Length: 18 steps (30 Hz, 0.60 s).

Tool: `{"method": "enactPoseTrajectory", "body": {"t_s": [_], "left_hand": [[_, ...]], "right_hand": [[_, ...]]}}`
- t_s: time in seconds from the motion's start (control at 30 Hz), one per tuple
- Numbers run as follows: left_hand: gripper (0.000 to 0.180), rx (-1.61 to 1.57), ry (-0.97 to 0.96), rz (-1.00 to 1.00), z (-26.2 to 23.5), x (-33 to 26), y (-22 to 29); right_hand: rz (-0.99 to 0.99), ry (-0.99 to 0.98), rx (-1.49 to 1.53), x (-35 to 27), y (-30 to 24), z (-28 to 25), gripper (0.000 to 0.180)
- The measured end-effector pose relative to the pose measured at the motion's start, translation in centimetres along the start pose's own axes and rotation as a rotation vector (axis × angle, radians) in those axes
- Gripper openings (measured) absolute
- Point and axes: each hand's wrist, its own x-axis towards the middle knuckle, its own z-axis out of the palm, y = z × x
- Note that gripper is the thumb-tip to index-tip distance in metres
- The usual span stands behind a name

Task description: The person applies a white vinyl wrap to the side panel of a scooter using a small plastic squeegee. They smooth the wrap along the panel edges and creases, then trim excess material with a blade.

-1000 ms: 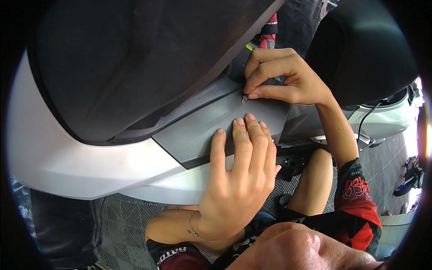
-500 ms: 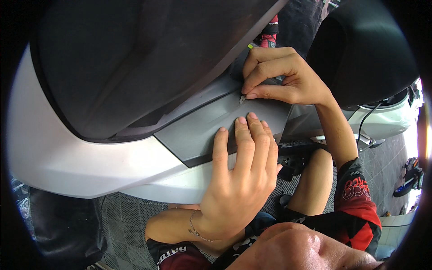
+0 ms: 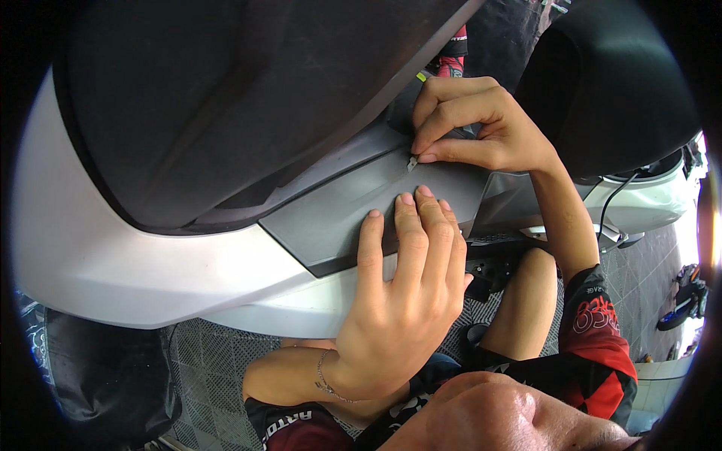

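Right grip (image 3: 485, 124) pinches small silvery piece (image 3: 412, 164) at upper end; I judge it light, stiff. Left grip (image 3: 404, 297) spread on grey panel (image 3: 323, 229).

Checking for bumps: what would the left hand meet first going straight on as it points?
Likely the metal piece pinched by the right hand, just ahead along the grey panel; depth is unclear.

The left hand (image 3: 402, 308) lies on the panel (image 3: 323, 229), before the right hand (image 3: 508, 134).
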Motion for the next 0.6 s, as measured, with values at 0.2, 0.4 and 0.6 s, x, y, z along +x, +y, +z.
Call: {"method": "enactPoseTrajectory", "body": {"t_s": [0.2,0.4,0.6], "left_hand": [[0.075,-0.003,-0.009,-0.005,0.0,-0.03,0.02],[0.074,-0.003,-0.01,-0.006,0.03,-0.08,0.02],[0.074,-0.004,0.001,-0.003,-0.01,-0.03,0.02]], "right_hand": [[-0.02,-0.025,-0.013,0.33,-0.21,-0.06,0.009],[-0.023,-0.018,-0.012,0.32,-0.09,0.17,0.009],[-0.039,-0.013,-0.03,0.48,-0.32,0.12,0.009]]}}
